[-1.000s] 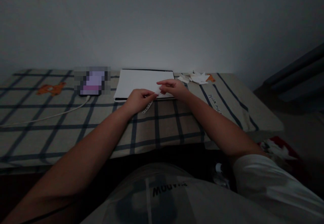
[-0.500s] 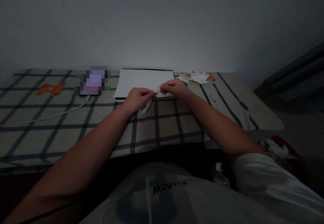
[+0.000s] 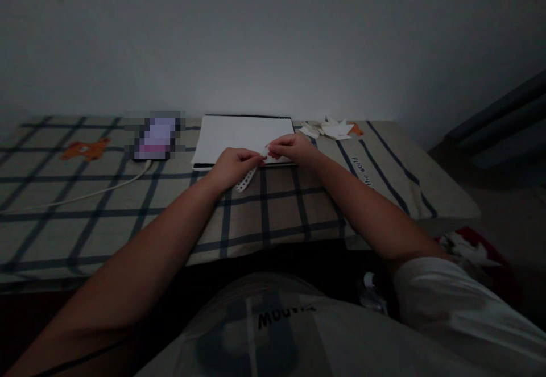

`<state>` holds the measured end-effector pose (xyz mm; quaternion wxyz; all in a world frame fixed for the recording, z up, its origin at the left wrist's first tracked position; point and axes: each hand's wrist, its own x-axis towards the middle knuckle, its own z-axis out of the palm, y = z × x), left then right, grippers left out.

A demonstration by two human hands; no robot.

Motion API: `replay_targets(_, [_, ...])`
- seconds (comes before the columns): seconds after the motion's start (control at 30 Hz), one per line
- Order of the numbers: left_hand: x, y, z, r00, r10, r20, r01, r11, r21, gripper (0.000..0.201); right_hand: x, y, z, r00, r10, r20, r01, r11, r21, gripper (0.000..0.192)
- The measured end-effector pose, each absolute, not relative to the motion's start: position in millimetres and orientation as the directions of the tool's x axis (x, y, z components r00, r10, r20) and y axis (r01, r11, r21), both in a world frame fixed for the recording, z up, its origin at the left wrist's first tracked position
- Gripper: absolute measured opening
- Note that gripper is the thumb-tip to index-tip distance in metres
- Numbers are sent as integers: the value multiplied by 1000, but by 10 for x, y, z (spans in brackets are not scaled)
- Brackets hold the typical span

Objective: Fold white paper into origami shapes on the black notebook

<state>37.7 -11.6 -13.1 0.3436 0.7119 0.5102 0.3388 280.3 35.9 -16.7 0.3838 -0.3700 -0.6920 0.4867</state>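
A dim room, seen from above a seated person's lap. Both bare forearms reach forward over a bed or low surface covered with a beige checked cloth (image 3: 277, 212) crossed by dark blue lines.

The left hand (image 3: 232, 168) and the right hand (image 3: 292, 148) meet near the middle of the view, at the near edge of a white pad of paper (image 3: 239, 137) that lies flat on the cloth. Between them they hold a narrow white paper strip (image 3: 247, 179) with a row of punched holes. The right hand's fingertips are pinched together on the strip's upper end, just over the pad's near right corner. The left hand's fingers are closed on the strip a little lower, and the free end hangs out below that hand, slanting down and left over the cloth.

To the left of the pad lies a phone (image 3: 156, 137), its screen glowing, with a white cable (image 3: 85, 195) running off to the left. Beyond the right hand, near the wall, sits a small heap of white paper scraps (image 3: 330, 129).
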Motion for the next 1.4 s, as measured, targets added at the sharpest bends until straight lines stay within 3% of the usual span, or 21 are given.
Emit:
replay_targets(0.4, [371,-151,-95,281,956,79,450,-205,869,50,2795,403,-153,-339,938,70,100,110,-989,20])
replay_targets(0.77, [336,-186,-6,249,969,10,505,-138,852,38,2914,472,-104,-176,982,63,-9,63,-998,22])
replay_targets(1.0, [335,-124,-94,271,962,20,323,-111,940,29,2958,499,-96,-152,987,47,-30,43,-999,19])
replay_targets(1.4, [398,-161,-29,177,979,-102,225,61,972,13,2934,516,-104,-105,994,33,-72,26,-997,24])
